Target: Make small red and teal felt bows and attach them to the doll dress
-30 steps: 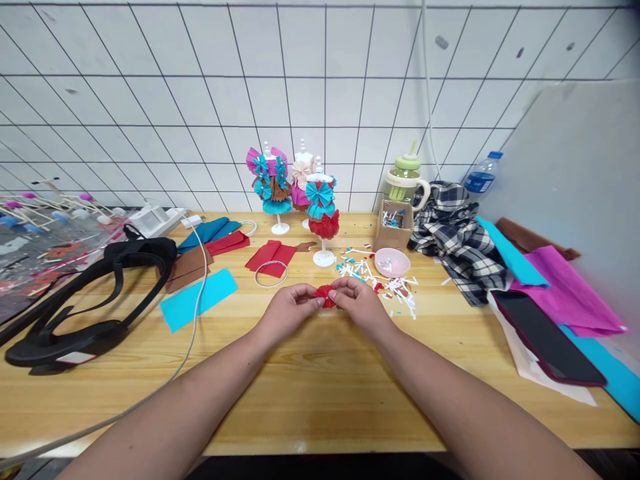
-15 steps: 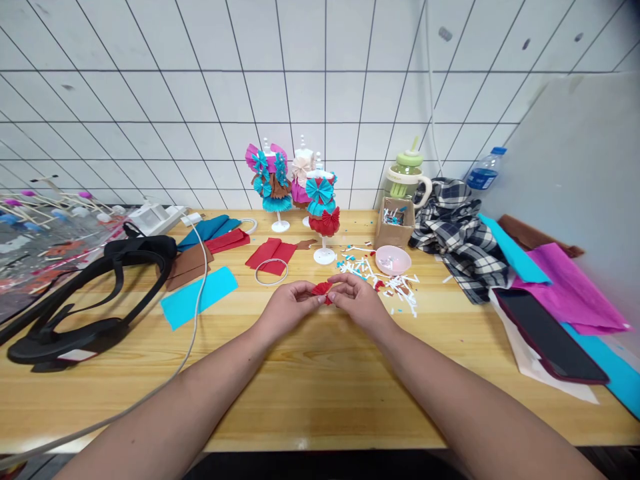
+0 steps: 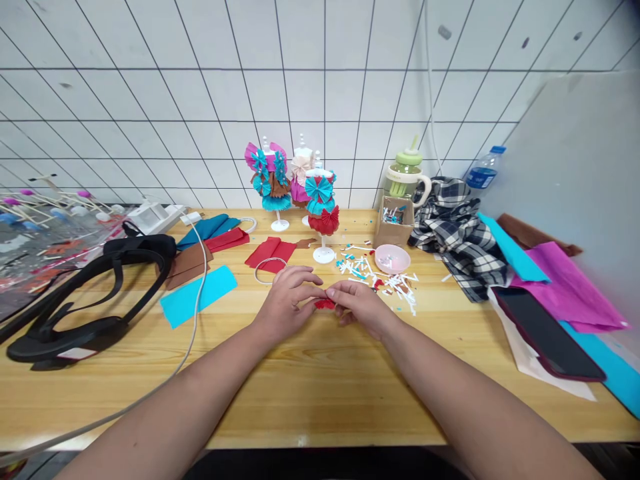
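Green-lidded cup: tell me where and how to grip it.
Best grip the cup by its handle, likely from above on the right: the upright cup's loop juts rightward, the box blocks its lower front, and the plaid cloth bunches beside the handle.

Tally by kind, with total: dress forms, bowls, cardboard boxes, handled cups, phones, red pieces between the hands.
Dress forms: 3
Bowl: 1
Cardboard box: 1
Handled cup: 1
Phone: 1
Red piece between left hand and right hand: 1
Total: 8
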`<state>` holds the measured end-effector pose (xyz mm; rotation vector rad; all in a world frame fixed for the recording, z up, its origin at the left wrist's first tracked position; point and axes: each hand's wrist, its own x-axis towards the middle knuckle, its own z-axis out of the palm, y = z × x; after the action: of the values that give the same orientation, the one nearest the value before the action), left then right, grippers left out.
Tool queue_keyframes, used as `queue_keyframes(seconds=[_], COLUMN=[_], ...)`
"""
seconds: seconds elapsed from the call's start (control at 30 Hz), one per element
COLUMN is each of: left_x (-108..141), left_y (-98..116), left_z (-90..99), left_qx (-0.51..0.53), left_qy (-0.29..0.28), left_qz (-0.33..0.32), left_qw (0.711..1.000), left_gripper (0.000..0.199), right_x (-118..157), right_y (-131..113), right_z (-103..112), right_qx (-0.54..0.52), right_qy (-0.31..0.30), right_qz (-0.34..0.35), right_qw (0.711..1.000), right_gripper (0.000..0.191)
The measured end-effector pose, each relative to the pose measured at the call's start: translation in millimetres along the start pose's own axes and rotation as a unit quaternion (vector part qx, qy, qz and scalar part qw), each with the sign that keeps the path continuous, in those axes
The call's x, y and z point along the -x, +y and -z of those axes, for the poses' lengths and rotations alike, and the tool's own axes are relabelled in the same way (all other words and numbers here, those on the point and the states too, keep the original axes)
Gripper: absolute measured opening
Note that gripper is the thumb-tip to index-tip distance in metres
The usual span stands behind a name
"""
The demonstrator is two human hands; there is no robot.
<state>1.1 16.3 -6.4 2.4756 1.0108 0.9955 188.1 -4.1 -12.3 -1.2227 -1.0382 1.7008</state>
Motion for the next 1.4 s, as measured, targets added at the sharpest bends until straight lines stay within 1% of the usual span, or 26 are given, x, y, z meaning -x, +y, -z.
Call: queue_keyframes(seconds=[0.03, 0.1, 0.17, 0.2, 0.23, 0.3, 0.37, 0.4, 0.5, 0.63, 0.83, 0.97, 1.07, 1.17, 1.23, 1.27, 1.33, 1.4], left_x=[0, -2, -4, -5, -5, -6, -5, -5, -4, -4, -6, -4, -3, -4, -6, -6, -7, -6], left_y=[1, 4, 5, 6, 7, 7, 8, 8, 8, 8, 10, 9, 7, 7, 8, 9, 10, 11], left_z=[-0.9, -2.4, -3.0, -3.0, -3.0, -3.2, -3.9, -4.3, -4.9, -2.2, 0.1, -3.1, -3.7, -2.7, -2.3, -2.4, -3.7, -6.1], left_qx=[0.019, 0.079, 0.149, 0.180, 0.207, 0.245, 0.265, 0.265, 0.225, 0.195, 0.133, 0.098, 0.089, 0.103, 0.151, 0.189, 0.276, 0.335], left_qy=[0.004, 0.014, -0.006, -0.026, -0.047, -0.077, -0.075, -0.068, -0.047, -0.047, -0.053, -0.056, -0.050, -0.049, -0.048, -0.046, -0.048, -0.065], left_qz=[0.027, 0.118, 0.215, 0.250, 0.273, 0.296, 0.302, 0.302, 0.288, 0.273, 0.232, 0.202, 0.200, 0.217, 0.239, 0.253, 0.284, 0.309], left_qw=[0.999, 0.990, 0.965, 0.951, 0.938, 0.920, 0.912, 0.913, 0.929, 0.941, 0.962, 0.973, 0.974, 0.969, 0.958, 0.948, 0.917, 0.888], left_gripper=[0.022, 0.029, 0.032, 0.035, 0.037, 0.037, 0.032, 0.030, 0.027, 0.028, 0.024, 0.023, 0.023, 0.024, 0.027, 0.029, 0.036, 0.042], right_x=[0, -1, -3, -3, -4, -4, -4, -3, -1, 0, 1, 2, 2, 1, 0, 0, -1, -2], right_y=[0, -1, 0, 1, 2, 5, 6, 6, 6, 4, 4, 4, 2, -1, -2, -2, 0, 2], right_z=[0, 0, 0, 0, 0, -2, -4, -5, -7, -6, -6, -6, -4, -2, -1, -1, -1, -2], right_qx=[-0.007, -0.022, -0.012, 0.003, 0.022, 0.054, 0.062, 0.059, 0.043, 0.019, 0.054, 0.077, 0.071, 0.066, 0.066, 0.063, 0.049, 0.032], right_qy=[0.014, 0.045, 0.070, 0.077, 0.081, 0.085, 0.080, 0.074, 0.046, 0.022, 0.010, 0.002, 0.014, 0.041, 0.050, 0.053, 0.063, 0.072], right_qz=[0.014, 0.036, 0.063, 0.080, 0.096, 0.119, 0.122, 0.116, 0.089, 0.063, 0.078, 0.060, 0.064, 0.074, 0.075, 0.076, 0.084, 0.093], right_qw=[1.000, 0.998, 0.995, 0.994, 0.992, 0.988, 0.987, 0.989, 0.994, 0.998, 0.995, 0.995, 0.995, 0.994, 0.994, 0.994, 0.993, 0.993], right_gripper=[0.037, 0.039, 0.039, 0.038, 0.037, 0.033, 0.032, 0.033, 0.041, 0.045, 0.039, 0.042, 0.044, 0.042, 0.038, 0.037, 0.035, 0.035])
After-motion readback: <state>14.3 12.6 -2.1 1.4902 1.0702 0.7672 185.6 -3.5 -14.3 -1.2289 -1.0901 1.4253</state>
